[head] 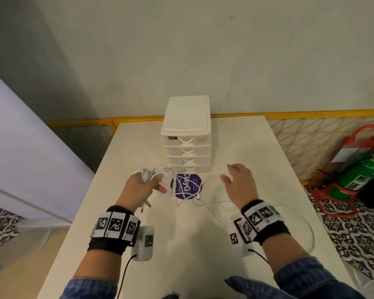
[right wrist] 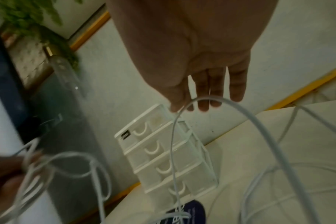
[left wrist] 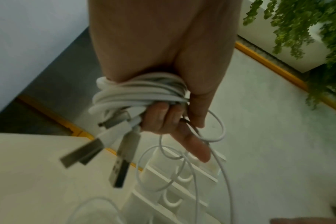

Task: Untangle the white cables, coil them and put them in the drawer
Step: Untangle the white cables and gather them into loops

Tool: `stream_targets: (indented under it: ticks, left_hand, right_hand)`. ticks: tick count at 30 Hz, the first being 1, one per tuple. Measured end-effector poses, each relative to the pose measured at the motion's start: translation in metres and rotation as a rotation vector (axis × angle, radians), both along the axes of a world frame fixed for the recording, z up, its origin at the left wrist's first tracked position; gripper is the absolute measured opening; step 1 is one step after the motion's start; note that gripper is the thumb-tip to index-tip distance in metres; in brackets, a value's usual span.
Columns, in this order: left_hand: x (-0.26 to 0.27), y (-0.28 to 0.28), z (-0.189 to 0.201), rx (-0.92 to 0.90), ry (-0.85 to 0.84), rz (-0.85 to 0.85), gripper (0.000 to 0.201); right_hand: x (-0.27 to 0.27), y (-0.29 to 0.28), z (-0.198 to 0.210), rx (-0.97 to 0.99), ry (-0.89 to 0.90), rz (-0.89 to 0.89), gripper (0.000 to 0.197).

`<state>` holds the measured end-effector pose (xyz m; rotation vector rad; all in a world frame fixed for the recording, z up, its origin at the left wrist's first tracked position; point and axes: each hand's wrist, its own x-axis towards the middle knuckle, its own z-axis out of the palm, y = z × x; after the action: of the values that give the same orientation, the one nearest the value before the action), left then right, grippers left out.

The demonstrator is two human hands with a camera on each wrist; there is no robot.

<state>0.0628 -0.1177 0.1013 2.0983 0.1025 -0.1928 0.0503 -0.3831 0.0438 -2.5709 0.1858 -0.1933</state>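
Note:
My left hand grips a coiled bundle of white cables left of the drawer unit, above the table. In the left wrist view the coil is wound round the fingers, and USB plugs hang from it. A thin cable trails off the coil towards the table. My right hand hovers with straight fingers; a thin white cable hangs down from beside its thumb. Loose white cable lies tangled on the table. The white drawer unit stands with all its drawers shut.
A round purple sticker lies in front of the drawer unit under the cables. The white table ends at a yellow rail by the wall. A green fire extinguisher in a red stand sits on the floor to the right.

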Motion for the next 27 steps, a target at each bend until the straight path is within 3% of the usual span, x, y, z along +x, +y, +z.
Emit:
stream_targets:
  ticks: [2, 5, 9, 14, 18, 23, 27]
  left_hand:
    - [-0.002, -0.013, 0.002, -0.039, 0.014, -0.017, 0.025]
    - [-0.004, -0.026, 0.003, -0.083, 0.007, -0.037, 0.032]
    - [-0.003, -0.025, 0.004, -0.102, 0.005, -0.051, 0.044]
    - [0.004, 0.003, 0.003, -0.142, -0.041, 0.059, 0.042]
    - [0.001, 0.0, 0.006, -0.173, -0.003, 0.016, 0.028]
    - [-0.007, -0.031, 0.008, -0.222, 0.096, -0.114, 0.032]
    - [-0.011, -0.042, 0.01, -0.277, 0.104, -0.144, 0.04]
  right_hand:
    - [-0.006, 0.019, 0.01, 0.137, -0.072, 0.175, 0.057]
    - [-0.013, 0.055, 0.024, 0.428, 0.093, 0.442, 0.038]
    - [-0.013, 0.066, 0.019, 0.569, 0.111, 0.427, 0.016]
    - [0.0, 0.025, 0.02, 0.345, -0.048, 0.21, 0.016]
    - [0.002, 0.009, 0.014, 0.294, -0.122, 0.08, 0.015]
    - [-0.002, 0.036, 0.028, 0.212, -0.362, 0.301, 0.035]
    - [-0.014, 0.061, 0.034, 0.156, -0.431, 0.373, 0.036]
